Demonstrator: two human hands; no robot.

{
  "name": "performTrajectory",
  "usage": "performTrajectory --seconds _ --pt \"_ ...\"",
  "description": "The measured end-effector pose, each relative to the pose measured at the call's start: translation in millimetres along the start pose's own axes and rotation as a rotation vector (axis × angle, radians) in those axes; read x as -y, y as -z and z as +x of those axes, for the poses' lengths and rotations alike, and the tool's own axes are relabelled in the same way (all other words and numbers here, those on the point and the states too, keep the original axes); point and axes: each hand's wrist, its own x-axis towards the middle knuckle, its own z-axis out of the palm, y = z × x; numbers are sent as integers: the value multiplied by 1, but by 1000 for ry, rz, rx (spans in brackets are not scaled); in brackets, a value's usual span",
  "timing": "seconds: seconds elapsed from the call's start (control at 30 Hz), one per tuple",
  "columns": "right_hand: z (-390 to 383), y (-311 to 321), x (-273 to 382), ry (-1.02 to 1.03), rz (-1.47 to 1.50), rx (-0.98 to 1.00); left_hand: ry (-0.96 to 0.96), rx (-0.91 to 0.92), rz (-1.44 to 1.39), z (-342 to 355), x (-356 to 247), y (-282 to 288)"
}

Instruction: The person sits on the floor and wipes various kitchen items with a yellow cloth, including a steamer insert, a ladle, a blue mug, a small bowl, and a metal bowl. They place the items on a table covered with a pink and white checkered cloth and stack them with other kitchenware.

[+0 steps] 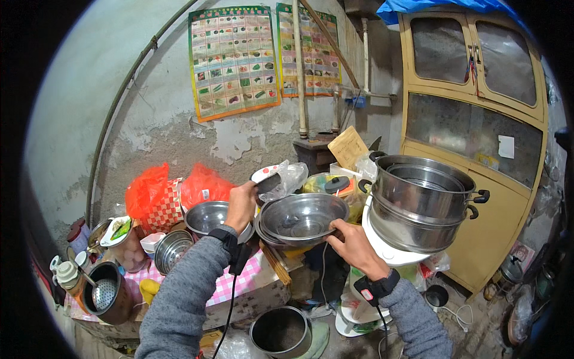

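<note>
My right hand [359, 248] grips the near right rim of a shiny metal basin [308, 218], thumb on top. The basin overlaps other metal bowls [261, 226] at its left. My left hand [241, 206] is closed round a dark, flat piece [268, 183] that sticks out past the fingers. Its kind is unclear, and most of the left fingers are hidden. Behind the left wrist stands another metal bowl [207, 216]. Near the basin's far side lies a crumpled clear plastic bag [287, 178].
A metal steamer pot [412, 224] stands at right on a white stand, before a yellow cabinet [496, 218]. Red bags [203, 186], a metal colander [173, 252] and a dark pot [113, 302] with a skimmer crowd the left table. An open pot [280, 332] sits on the floor.
</note>
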Motion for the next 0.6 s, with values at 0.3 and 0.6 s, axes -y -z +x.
performTrajectory --seconds 0.3,0.6 --pt "-22 14 0 -78 47 -40 382 -78 -726 10 46 34" --pt "-57 30 9 -89 98 -108 331 34 -733 -13 0 134"
